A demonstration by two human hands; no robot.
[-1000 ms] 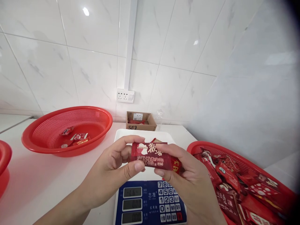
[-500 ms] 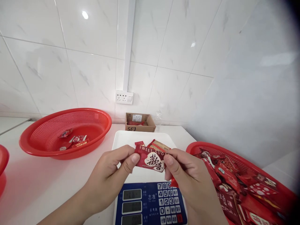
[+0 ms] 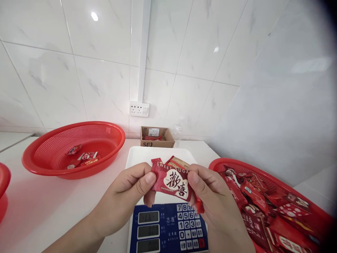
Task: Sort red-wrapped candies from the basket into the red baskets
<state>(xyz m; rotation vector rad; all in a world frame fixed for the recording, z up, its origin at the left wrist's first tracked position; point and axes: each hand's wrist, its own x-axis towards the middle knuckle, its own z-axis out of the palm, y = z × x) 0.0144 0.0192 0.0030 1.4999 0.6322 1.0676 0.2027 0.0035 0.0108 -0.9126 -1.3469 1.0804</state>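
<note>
A dark red candy packet (image 3: pixel 172 180) marked "SWEET SUGA" is stretched between my two hands above the scale. My left hand (image 3: pixel 131 195) pinches its left end between thumb and fingers. On the right end, my right hand (image 3: pixel 210 193) pinches it the same way, and a bit of bright red wrapper (image 3: pixel 200 206) shows under those fingers. Behind the packet, other red and tan wrapped candies (image 3: pixel 177 162) are partly hidden, so I cannot tell whether they rest on the pan. The white weighing scale (image 3: pixel 160 151) has a blue keypad panel (image 3: pixel 170 228) below my hands.
A red perforated basket (image 3: pixel 110 147) with a few packets stands at left, and another red basket (image 3: pixel 4 179) is cut off at the edge. At right, a red basket (image 3: pixel 223 162) holds many packets. A cardboard box (image 3: pixel 158 143) sits by the wall.
The packet has turned to face me more fully and tilts down slightly to the right. Its right end shows more bright red wrapper beneath my right fingers.
</note>
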